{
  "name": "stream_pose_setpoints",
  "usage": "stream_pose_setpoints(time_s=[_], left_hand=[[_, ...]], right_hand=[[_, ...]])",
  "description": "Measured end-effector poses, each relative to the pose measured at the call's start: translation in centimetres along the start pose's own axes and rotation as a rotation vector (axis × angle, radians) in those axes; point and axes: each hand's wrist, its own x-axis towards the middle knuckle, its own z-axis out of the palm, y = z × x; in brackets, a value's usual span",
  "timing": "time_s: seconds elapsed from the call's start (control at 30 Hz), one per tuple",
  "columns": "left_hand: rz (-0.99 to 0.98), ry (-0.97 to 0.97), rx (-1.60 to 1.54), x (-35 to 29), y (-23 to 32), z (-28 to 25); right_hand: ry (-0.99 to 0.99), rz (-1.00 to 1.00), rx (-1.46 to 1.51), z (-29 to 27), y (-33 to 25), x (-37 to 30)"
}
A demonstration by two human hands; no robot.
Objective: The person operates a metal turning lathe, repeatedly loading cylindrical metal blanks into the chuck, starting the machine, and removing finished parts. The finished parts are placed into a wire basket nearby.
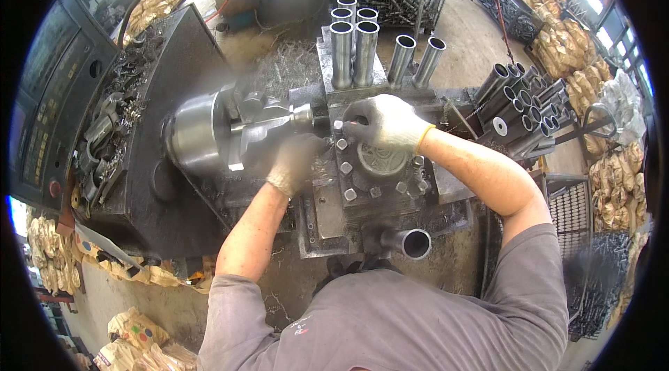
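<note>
My right hand [383, 122] curls over the tool post [380, 162] at ten o'clock; my blurred left hand [298, 160] lies at nine. I cannot tell either's grip. The chuck [198, 134], farther toward nine, could, if turning, snag my left glove [282, 179].

Gloved right hand [382, 122] partly covers the tool post [382, 160]

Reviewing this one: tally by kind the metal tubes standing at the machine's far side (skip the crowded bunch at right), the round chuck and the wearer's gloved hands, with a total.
Standing metal tubes: 7
Round chuck: 1
Gloved hands (left hand, right hand): 2
Total: 10
</note>
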Motion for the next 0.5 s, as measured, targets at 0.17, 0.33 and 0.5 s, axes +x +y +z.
stream_pose_setpoints(time_s=[0.17, 0.33, 0.5], left_hand=[[0.366, 0.023, 0.658, 3.1, 3.8, -0.6], [-0.09, 0.177, -0.044, 0.0, -2.3, -0.4], [-0.202, 0.481, -0.069, -1.1, 0.1, 3.0]], right_hand=[[0.01, 0.035, -0.002, 0.3, 0.1, 0.0], [0.016, -0.021, 0.011, 0.4, 0.1, -0.3], [0.042, -0.045, 0.036, 0.7, 0.4, -0.3]])
